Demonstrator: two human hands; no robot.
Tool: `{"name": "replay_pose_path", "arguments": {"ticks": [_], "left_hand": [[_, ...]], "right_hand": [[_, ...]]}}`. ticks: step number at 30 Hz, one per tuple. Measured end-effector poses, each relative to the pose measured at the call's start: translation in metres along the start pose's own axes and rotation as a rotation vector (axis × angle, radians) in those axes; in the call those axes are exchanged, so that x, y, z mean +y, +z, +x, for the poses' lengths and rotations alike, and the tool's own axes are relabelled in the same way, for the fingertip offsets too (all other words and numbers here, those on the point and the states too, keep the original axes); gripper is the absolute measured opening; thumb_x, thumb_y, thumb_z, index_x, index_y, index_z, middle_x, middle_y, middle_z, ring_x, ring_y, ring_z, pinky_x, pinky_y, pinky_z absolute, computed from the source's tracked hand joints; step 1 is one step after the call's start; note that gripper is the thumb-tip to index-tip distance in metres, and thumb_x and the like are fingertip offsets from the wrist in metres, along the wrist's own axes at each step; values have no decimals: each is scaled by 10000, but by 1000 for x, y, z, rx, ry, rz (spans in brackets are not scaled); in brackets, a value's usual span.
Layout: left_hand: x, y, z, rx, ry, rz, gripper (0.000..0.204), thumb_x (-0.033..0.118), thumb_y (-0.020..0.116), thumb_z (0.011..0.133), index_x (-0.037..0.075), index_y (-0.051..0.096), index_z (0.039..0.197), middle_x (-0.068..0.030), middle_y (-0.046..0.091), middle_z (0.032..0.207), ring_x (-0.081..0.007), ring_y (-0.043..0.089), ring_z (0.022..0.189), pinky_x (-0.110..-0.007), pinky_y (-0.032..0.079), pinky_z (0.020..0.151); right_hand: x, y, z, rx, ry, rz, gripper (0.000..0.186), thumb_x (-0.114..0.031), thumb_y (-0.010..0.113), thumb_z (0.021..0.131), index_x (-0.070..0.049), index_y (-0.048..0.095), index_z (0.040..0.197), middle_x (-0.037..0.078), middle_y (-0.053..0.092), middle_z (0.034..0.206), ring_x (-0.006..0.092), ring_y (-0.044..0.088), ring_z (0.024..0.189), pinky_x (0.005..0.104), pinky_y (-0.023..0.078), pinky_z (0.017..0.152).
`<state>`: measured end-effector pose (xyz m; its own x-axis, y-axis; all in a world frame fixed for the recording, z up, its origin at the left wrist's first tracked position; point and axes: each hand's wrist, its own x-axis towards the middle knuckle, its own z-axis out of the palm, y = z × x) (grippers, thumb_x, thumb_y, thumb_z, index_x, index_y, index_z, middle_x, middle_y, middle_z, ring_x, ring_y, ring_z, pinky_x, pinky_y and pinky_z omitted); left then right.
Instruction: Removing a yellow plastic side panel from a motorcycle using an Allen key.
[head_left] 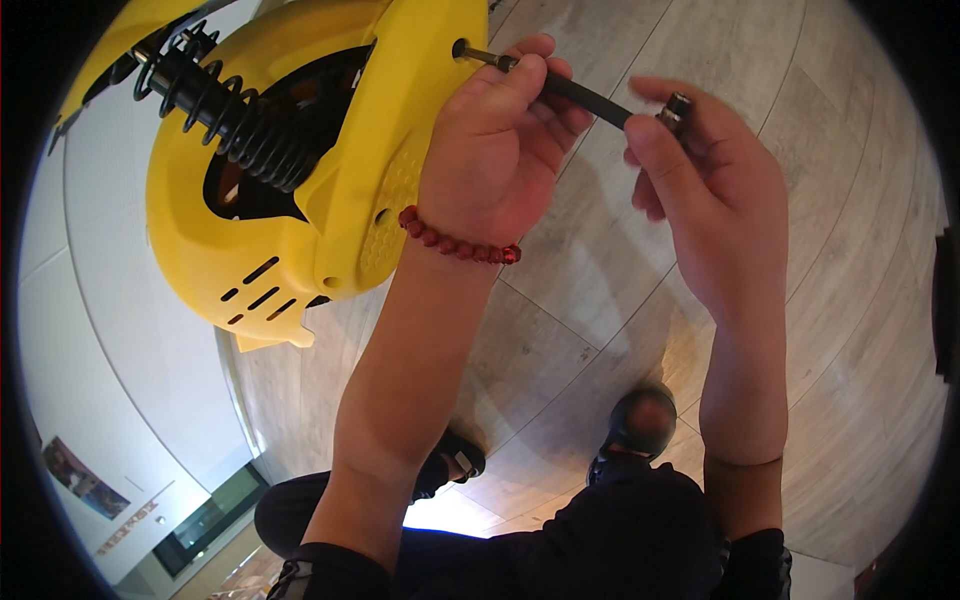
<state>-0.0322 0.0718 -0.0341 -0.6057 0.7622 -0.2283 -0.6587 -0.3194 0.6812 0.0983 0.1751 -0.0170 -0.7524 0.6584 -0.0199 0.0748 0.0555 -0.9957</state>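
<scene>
A black flexible rod or hose (592, 102) stretches between my two hands. Its slim metal end (484, 56) reaches into a round hole near the edge of a yellow plastic panel (400, 130). My left hand (495, 150), palm up with a red bead bracelet (455, 246) on the wrist, pinches it near that end between thumb and fingers. With thumb and fingers, my right hand (715, 180) grips the other end, where a dark metal fitting (677, 108) sticks up. Whether the tip touches anything inside the hole is hidden.
A black coil-spring shock absorber (230, 115) sits at the left of the yellow body, over a dark opening. Wood-look floor (560, 330) lies beneath. My legs (600, 530) and sandalled feet (642, 422) are below, and a white wall panel (110, 300) is at left.
</scene>
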Motion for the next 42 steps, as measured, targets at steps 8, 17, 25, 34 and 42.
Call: {"name": "replay_pose_path", "arguments": {"ticks": [8, 17, 25, 34, 42], "left_hand": [[-8, 6, 0, 35, 1, 13, 205, 174, 530, 915, 6, 529, 1032, -66, 586, 854, -163, 559, 744, -291, 475, 714], [-10, 4, -2, 77, 39, 77, 247, 177, 541, 909, -28, 526, 1045, -75, 574, 825, -156, 543, 722, -284, 467, 692], [-15, 13, -3, 147, 74, 29, 251, 196, 539, 904, -28, 528, 1015, -83, 569, 793, -163, 535, 698, -269, 449, 654], [-15, 22, -1, 145, 132, -54, 179, 160, 527, 889, -16, 543, 916, -81, 568, 750, -154, 542, 630, -252, 442, 576], [-13, 20, -4, 122, 124, -78, 139, 129, 532, 879, -9, 540, 869, -65, 557, 765, -160, 552, 649, -275, 462, 592]], "right_hand": [[11, -9, 10, -4, -697, -585, 341, -52, 645, 787, -54, 602, 1126, 39, 571, 737, 99, 526, 614, 225, 432, 562], [-17, 1, 0, -123, 309, 245, 418, -328, 511, 931, 42, 565, 1116, 76, 593, 741, 119, 558, 558, 222, 444, 510], [-13, -5, 1, -186, 371, 345, 290, -235, 652, 849, 29, 619, 963, 52, 583, 666, 97, 537, 542, 213, 405, 473], [-2, 6, 0, 82, -255, -214, 322, -284, 545, 913, 15, 630, 995, 73, 625, 780, 83, 523, 564, 223, 410, 506], [-6, -12, 3, -157, 342, 204, 331, -303, 533, 923, 14, 627, 932, 21, 537, 648, 84, 488, 546, 201, 389, 513]]}}
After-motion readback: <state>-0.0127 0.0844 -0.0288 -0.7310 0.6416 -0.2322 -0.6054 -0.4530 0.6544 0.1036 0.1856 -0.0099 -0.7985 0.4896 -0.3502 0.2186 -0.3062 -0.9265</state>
